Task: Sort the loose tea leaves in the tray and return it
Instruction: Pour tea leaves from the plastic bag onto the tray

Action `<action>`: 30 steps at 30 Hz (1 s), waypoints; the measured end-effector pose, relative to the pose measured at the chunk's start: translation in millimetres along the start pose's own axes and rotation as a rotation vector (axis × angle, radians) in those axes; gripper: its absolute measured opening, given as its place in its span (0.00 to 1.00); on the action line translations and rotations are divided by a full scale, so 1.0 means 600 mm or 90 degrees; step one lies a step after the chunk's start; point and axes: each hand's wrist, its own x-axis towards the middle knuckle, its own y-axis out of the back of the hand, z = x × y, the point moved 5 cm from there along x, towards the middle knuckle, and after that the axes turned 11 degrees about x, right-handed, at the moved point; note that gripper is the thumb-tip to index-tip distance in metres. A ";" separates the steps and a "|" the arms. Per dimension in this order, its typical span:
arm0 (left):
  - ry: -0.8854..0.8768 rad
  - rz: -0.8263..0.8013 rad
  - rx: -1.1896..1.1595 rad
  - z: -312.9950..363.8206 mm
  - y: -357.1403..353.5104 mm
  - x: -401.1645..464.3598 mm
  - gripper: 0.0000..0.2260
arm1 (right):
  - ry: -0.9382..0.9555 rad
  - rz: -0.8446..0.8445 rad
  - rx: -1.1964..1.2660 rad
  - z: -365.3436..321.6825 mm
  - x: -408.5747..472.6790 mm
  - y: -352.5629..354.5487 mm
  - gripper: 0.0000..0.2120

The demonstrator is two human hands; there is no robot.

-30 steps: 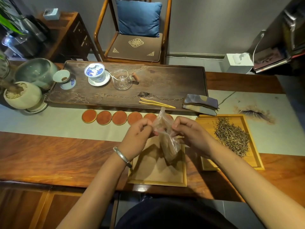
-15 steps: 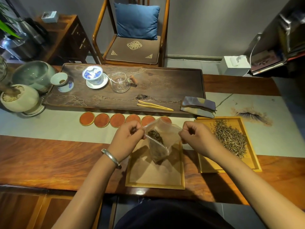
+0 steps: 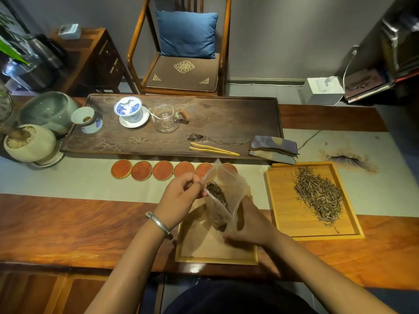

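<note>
Closest in, an empty-looking wooden tray (image 3: pixel 216 260) sits at the bench (image 3: pixel 68 225) edge. Over it, a clear bag (image 3: pixel 226 189) with some dark tea inside. The left hand (image 3: pixel 181 196) has a pinch grip on the bag's top edge, fingers curled. The right hand (image 3: pixel 247 225) cups the bag's lower side from the right; its fingers look fairly relaxed around the plastic, so I can't tell how firm that grip is.

Just right of that, a second tray (image 3: pixel 281 200) holds the loose leaves (image 3: pixel 317 196) in a long pile. Both trays straddle a pale runner (image 3: pixel 68 177) on reddish wood.

Further back: a row of round coasters (image 3: pixel 141 170), then a dark tea board (image 3: pixel 226 123) with tongs (image 3: pixel 213 149), a glass pitcher (image 3: pixel 166 120) and a blue-and-white gaiwan (image 3: pixel 129 109). A folded cloth (image 3: pixel 274 149) lies at its right end, pots on the left. Behind, a chair (image 3: pixel 181 64) with a blue cushion (image 3: pixel 187 34) against a grey wall.

Versus half a second ago: the right hand has dropped from the bag's top corner down to its side, and the bag is tilted more.
</note>
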 end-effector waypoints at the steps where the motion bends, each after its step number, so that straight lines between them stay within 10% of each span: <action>1: -0.004 -0.002 -0.002 -0.001 0.000 0.000 0.12 | -0.002 0.025 0.024 -0.003 0.012 -0.004 0.48; 10: 0.202 0.083 0.032 -0.078 0.029 0.006 0.21 | -0.062 0.053 0.131 0.018 0.040 -0.030 0.13; 15: 0.193 -0.025 0.120 -0.100 0.017 -0.003 0.07 | -0.053 0.087 0.206 -0.003 0.029 -0.018 0.13; 25: 0.076 -0.321 0.139 -0.103 -0.031 -0.001 0.43 | 0.006 0.045 0.294 -0.072 -0.020 0.027 0.19; 30: 0.023 -0.347 0.135 -0.105 -0.044 -0.010 0.45 | -0.039 0.003 0.405 -0.072 -0.042 0.014 0.18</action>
